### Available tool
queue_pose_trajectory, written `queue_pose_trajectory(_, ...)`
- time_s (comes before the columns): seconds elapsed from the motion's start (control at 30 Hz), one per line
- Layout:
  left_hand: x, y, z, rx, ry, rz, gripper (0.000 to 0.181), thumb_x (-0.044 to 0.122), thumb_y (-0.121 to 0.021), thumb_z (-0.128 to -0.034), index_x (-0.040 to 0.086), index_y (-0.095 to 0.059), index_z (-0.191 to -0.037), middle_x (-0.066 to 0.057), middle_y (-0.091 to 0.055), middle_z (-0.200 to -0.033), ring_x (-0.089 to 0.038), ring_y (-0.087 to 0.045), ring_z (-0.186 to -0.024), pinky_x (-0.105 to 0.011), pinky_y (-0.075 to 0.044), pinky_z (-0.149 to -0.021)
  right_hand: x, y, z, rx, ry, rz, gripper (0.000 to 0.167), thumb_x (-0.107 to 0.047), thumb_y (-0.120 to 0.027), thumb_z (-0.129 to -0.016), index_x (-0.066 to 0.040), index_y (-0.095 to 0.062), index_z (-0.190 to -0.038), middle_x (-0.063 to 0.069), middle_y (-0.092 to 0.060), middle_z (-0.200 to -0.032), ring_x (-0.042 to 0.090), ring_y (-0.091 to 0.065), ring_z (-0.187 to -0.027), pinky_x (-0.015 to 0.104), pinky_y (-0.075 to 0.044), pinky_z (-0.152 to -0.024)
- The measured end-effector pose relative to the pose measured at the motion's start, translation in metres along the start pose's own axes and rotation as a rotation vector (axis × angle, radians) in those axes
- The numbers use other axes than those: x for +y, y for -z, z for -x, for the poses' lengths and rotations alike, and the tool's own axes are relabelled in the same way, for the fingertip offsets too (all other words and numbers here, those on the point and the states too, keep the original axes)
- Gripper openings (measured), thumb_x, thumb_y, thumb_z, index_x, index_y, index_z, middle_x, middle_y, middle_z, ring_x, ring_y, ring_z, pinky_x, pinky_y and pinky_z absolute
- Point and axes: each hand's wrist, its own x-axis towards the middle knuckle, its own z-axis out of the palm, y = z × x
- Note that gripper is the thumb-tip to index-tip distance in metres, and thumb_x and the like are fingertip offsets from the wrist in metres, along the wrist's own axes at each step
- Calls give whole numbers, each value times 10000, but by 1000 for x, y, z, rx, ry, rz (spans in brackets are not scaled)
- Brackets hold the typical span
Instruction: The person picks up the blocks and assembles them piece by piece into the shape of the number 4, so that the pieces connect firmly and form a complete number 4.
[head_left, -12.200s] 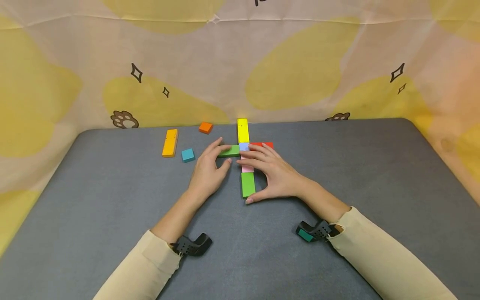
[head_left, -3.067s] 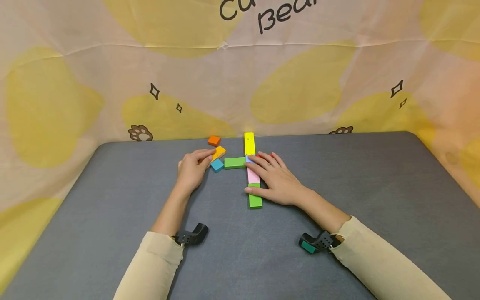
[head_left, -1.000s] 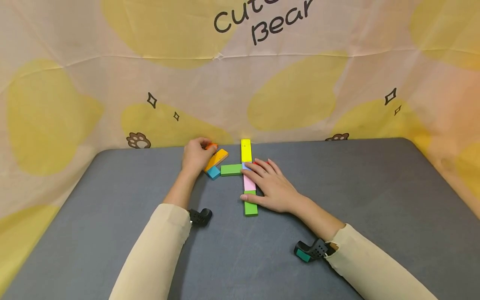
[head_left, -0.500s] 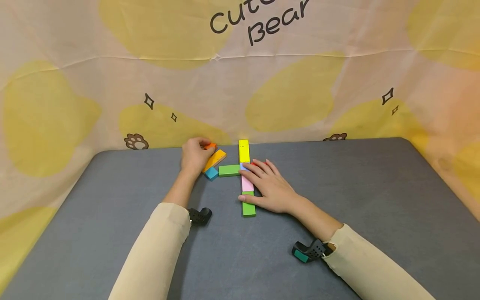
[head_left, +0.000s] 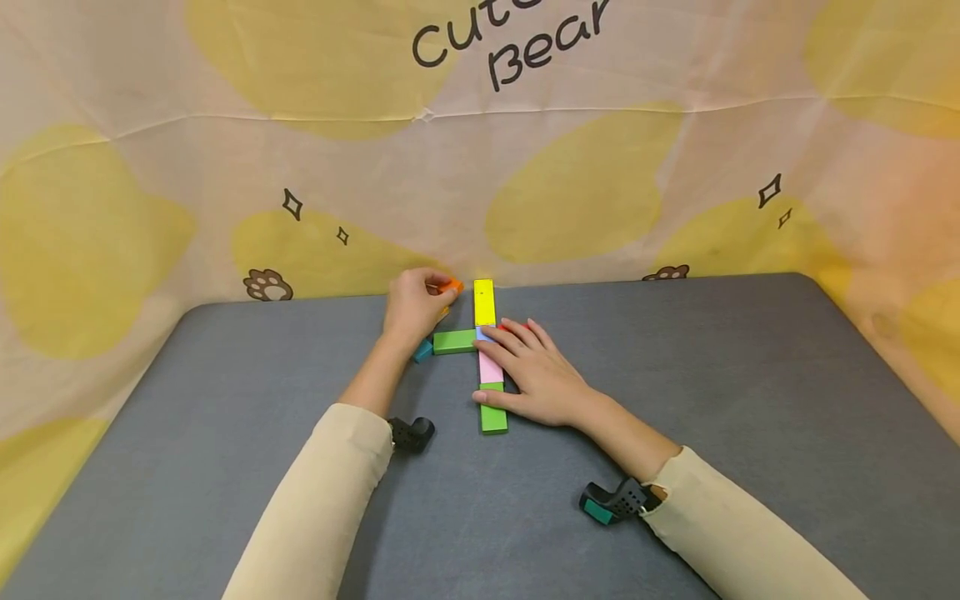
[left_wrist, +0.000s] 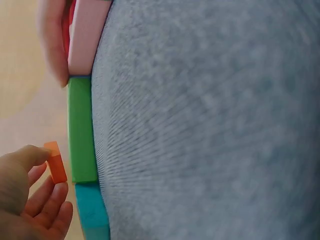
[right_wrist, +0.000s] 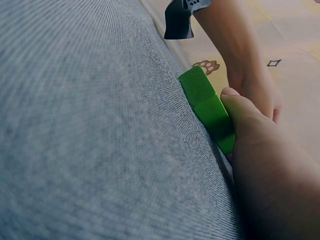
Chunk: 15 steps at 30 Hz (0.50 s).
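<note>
My left hand (head_left: 415, 310) pinches a small orange block (head_left: 452, 285) between thumb and fingers near the table's back edge. A cross of blocks lies in the middle: yellow block (head_left: 484, 302) at the back, pink block (head_left: 490, 368) and green block (head_left: 493, 420) in front, another green block (head_left: 455, 342) leftward. My right hand (head_left: 543, 379) rests on the cross with fingers spread, mostly covering the light blue centre block and the red block (head_left: 504, 327). Its thumb lies on the front green block. A teal block (left_wrist: 92, 210) meets the left green block's end. An orange-yellow block (head_left: 444, 313) is mostly hidden behind my left hand.
The grey cloth-covered table (head_left: 225, 458) meets a patterned cloth backdrop (head_left: 600, 183) at its back edge. Both wrists wear black camera mounts, the left mount (head_left: 412, 434) just above the table.
The teal and orange-yellow blocks came in from the left to the left green block. My left hand took the orange block and moved it right. My right hand stayed on the cross.
</note>
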Motion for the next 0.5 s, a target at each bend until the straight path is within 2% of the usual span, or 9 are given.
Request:
queue_pose_trajectory(0.13,0,-3,2,-13,8,-20,240,216,-746,-910,48,-767,-1080,-127,-765,-1016,-277,-694,-905,-395,-567,-796,0,0,0,4,3,9,723,-633,-546,-950,-233,-431,-1541,-11,-374,-1632,267,-243,-1556,537,-83,-1279)
queue_pose_trajectory(0.33,0,-6,4,-64,7,-89,183,199,-743,-919,61,-791,-1030,-112,-775,-1006,-276,-706,-910,-396,-573,-798,-1,0,0,-1,-3,15,726,-641,-537,-951,-233,-430,-1542,-14,-377,-1630,267,-241,-1557,536,-84,-1279)
queue_pose_trajectory(0.5,-2,-8,4,-65,19,-108,171,199,-741,-922,70,-794,-1022,-105,-775,-1016,-281,-699,-909,-399,-571,-805,-1,0,0,-2,-6,13,725,-641,-536,-951,-235,-430,-1542,-12,-377,-1630,269,-243,-1557,530,-83,-1280)
